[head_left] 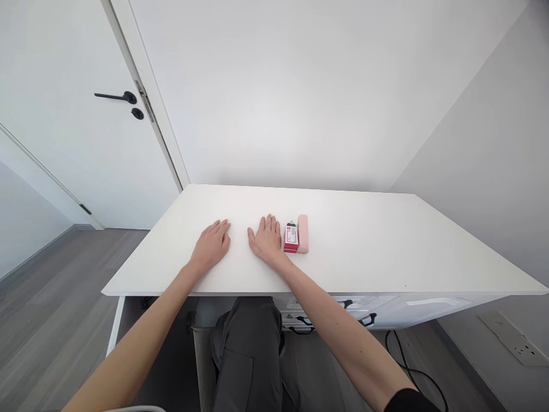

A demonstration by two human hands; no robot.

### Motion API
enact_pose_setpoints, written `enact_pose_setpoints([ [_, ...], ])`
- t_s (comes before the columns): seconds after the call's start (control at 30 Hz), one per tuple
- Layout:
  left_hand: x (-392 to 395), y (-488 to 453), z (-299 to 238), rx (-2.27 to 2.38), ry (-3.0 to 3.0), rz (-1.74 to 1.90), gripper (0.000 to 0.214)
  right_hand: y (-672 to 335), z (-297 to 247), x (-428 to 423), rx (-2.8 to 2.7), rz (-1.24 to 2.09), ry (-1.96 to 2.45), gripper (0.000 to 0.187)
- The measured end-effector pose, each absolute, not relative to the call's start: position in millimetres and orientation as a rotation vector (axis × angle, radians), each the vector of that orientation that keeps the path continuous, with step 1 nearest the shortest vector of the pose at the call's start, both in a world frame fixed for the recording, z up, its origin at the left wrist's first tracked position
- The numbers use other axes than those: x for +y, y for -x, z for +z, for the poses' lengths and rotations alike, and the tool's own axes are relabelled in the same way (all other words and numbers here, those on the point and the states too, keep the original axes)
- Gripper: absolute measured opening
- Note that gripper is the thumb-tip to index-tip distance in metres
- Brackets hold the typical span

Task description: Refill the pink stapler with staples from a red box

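Observation:
Both of my hands lie flat, palm down, on a white table (364, 240). My left hand (213, 243) rests with its fingers stretched out and holds nothing. My right hand (266, 236) is also spread flat, a little to the right of the left one. Just right of my right hand stands a small red and white box (290, 238), close to my fingers but apart from them. A pale pink oblong case (303, 233) lies against the box's right side.
The table stands in a corner, with a white wall behind and a grey wall to the right. A white door with a black handle (115, 97) is at the left. Under the table are my dark trouser legs (246, 349), cables (412, 366) and a floor socket (514, 337).

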State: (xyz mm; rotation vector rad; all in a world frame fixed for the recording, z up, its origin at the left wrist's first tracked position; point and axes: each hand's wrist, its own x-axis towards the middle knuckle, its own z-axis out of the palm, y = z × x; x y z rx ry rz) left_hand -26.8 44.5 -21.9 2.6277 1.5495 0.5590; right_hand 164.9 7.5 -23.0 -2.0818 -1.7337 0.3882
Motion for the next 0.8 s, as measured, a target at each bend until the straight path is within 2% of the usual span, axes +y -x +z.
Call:
enact_pose_setpoints([
  [0.43,43,26,-21,1.528,-2.605,0.570,0.057,-189,-32,3,-1.686,0.377,2.103,0.087],
  [0.8,45,26,-20,1.549,-2.610,0.505,0.060,-241,-39,-4,-1.709,0.338,2.131,0.084],
])
